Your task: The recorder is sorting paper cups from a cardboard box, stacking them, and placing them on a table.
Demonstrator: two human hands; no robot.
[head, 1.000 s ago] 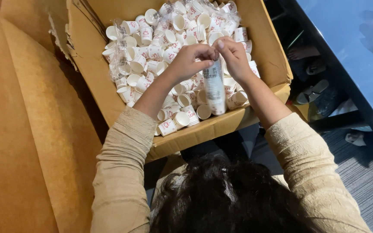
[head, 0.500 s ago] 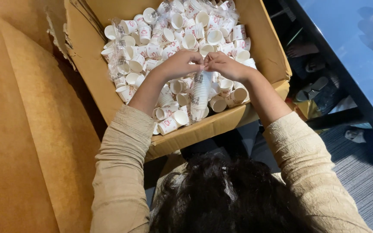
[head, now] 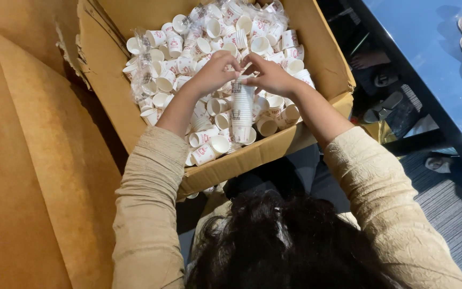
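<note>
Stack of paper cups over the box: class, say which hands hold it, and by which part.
Both hands, the left hand and the right hand, pinch the stack of paper cups at its top end; its lower part hangs free above the loose cups in the cardboard box.

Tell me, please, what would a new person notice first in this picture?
First, the large cardboard box at the top centre, heaped with small white paper cups. Above the heap, the left hand and right hand meet at the top of an upright stack of nested cups. Dark hair fills the bottom edge.
</note>
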